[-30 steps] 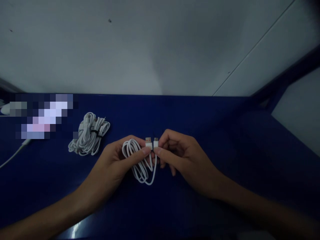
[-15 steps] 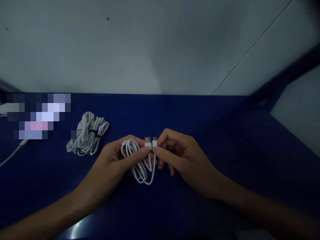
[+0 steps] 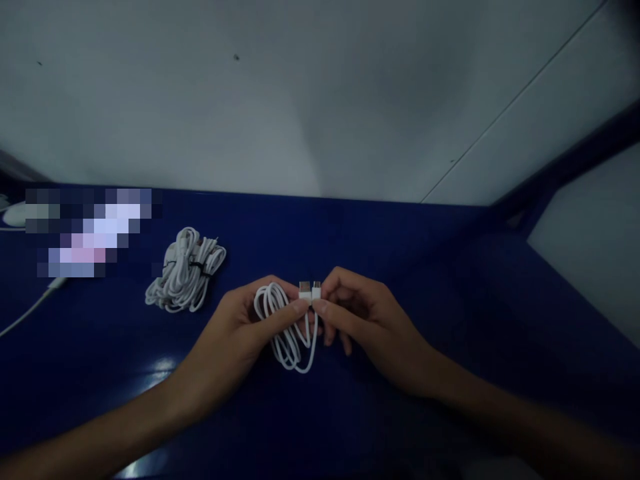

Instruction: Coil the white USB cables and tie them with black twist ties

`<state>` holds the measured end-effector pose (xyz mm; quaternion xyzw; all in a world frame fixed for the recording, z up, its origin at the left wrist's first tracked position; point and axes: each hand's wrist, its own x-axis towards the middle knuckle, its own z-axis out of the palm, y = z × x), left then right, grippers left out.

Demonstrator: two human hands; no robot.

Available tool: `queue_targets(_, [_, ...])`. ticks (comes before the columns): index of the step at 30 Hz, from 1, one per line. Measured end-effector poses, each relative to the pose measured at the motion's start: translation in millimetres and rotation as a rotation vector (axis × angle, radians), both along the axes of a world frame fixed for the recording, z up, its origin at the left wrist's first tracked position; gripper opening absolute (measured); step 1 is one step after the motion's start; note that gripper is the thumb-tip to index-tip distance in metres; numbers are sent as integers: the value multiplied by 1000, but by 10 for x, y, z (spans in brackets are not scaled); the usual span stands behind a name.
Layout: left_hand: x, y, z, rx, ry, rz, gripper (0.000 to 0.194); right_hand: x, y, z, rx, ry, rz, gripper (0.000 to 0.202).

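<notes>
A white USB cable [image 3: 286, 351] hangs in loose loops between my hands, above the blue tabletop. My left hand [image 3: 260, 317] pinches it by the wider USB plug, thumb on top, with the coil draped over the fingers. Between thumb and forefinger, my right hand [image 3: 357, 307] grips the smaller plug at the cable's other end. Both plugs stand side by side, metal ends pointing away from me. The lower fingers of my right hand are curled and partly in shadow.
A pile of white coiled cables [image 3: 185, 273] with black ties lies left of my hands on the blue table [image 3: 300, 230]. Further left are a pixelated patch, a white cord [image 3: 30, 313] and a white rounded object [image 3: 15, 215]. A pale wall [image 3: 200, 120] rises behind.
The whole view has shifted slightly, so hands and cable pile appear a little further right. The two plugs are now closer together; both hands keep their hold.
</notes>
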<state>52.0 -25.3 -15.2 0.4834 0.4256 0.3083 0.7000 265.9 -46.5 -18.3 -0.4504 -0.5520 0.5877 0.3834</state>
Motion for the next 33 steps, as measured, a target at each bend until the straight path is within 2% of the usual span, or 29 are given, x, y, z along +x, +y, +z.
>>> queue_targets(11, [-32,4,51,42,-11,9,14,-31,-16,18,-3,-15,24,19])
queue_targets(33, [-13,4,15,49,9,-7,12,-37,-54,46,-1,9,36,16])
